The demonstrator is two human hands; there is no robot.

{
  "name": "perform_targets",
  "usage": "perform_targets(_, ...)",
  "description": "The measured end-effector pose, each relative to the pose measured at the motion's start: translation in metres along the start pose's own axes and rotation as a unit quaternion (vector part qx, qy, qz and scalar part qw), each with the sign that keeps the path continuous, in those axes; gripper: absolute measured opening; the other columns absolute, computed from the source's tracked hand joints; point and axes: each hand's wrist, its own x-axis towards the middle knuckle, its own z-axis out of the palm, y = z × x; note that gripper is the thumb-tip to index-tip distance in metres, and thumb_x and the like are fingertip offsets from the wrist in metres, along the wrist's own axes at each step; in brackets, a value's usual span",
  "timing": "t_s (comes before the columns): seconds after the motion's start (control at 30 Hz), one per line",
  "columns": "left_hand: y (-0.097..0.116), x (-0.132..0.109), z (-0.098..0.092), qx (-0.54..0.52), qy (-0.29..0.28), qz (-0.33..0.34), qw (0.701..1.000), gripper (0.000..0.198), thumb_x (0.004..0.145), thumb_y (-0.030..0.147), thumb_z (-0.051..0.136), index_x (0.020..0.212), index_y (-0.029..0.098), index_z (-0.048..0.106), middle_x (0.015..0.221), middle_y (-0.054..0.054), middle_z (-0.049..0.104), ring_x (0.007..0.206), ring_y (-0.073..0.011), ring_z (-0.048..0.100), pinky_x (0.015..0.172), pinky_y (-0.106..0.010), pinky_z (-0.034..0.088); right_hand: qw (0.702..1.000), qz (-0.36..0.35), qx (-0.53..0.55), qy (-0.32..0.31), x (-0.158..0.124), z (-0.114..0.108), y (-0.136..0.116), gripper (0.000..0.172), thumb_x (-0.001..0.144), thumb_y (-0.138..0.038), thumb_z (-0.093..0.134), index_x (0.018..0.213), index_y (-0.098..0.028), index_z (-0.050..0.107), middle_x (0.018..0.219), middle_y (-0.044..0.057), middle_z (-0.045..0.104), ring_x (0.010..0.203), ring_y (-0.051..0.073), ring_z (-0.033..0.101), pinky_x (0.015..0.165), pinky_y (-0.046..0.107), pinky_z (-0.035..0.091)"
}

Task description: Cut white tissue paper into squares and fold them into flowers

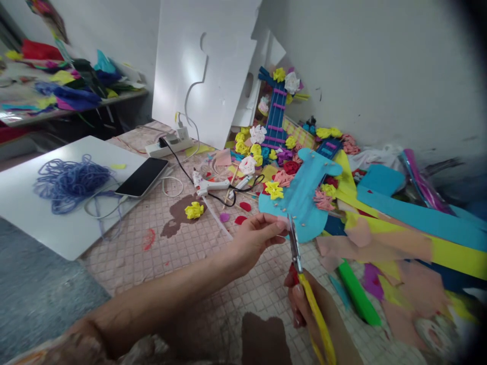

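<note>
My left hand [255,238] pinches a small pale pink paper piece [282,221] above the tiled floor. My right hand [309,304] grips yellow-handled scissors [300,268], whose blades point up and meet the paper piece. Just beyond lies a light blue guitar-shaped foam cutout [304,195] dotted with small pins and ringed by crumpled paper flowers. A white glue gun [207,185] rests on the floor to the left of it.
Coloured foam sheets and strips [411,223] pile up at right. A dark blue guitar model [277,109] leans on the wall. A phone [141,176] and blue cord tangle [70,180] lie on a white board [38,223]. A power strip [169,146] sits by a white foam panel [205,66].
</note>
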Motion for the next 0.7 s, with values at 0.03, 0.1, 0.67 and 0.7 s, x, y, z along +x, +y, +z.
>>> perform_targets(0.03,0.0000,0.0000,0.0000,-0.002,0.000,0.001,1.000,0.022,0.067,0.023,0.074,0.070,0.011,0.056,0.081,-0.002,0.063,0.072,-0.0087,0.058,0.067,-0.023,0.042,1.000,0.008,0.002,-0.003,0.0004,-0.0005,0.0007,0.037,0.077,-0.058,0.049,0.077,-0.021,0.051,0.043,-0.008,0.039,0.032,0.008,0.037,0.030,0.018,0.033)
perform_targets(0.1,-0.0001,0.0000,0.0000,-0.005,0.001,0.001,1.000,0.022,0.066,0.023,0.075,0.070,0.011,0.056,0.080,-0.002,0.063,0.072,-0.0086,0.058,0.067,-0.023,0.041,0.999,0.031,0.009,-0.003,0.0007,-0.0012,0.0006,0.038,0.076,-0.058,0.051,0.075,-0.021,0.051,0.043,-0.007,0.040,0.032,0.008,0.038,0.030,0.018,0.034)
perform_targets(0.67,-0.0015,-0.0019,0.0015,0.008,0.009,0.006,1.000,0.023,0.065,0.026,0.075,0.072,0.012,0.058,0.081,-0.002,0.063,0.073,-0.0088,0.057,0.070,-0.023,0.041,0.999,0.049,0.015,0.015,-0.0019,0.0013,-0.0065,0.035,0.073,-0.056,0.053,0.076,-0.021,0.051,0.045,-0.007,0.041,0.032,0.007,0.037,0.030,0.019,0.034)
perform_targets(0.7,-0.0019,-0.0020,0.0015,0.007,0.006,0.007,1.000,0.023,0.065,0.026,0.075,0.072,0.012,0.058,0.082,-0.002,0.063,0.073,-0.0087,0.057,0.070,-0.023,0.041,0.999,0.045,0.012,0.020,-0.0026,0.0016,-0.0074,0.035,0.074,-0.056,0.052,0.075,-0.021,0.051,0.045,-0.007,0.041,0.032,0.007,0.037,0.030,0.018,0.034)
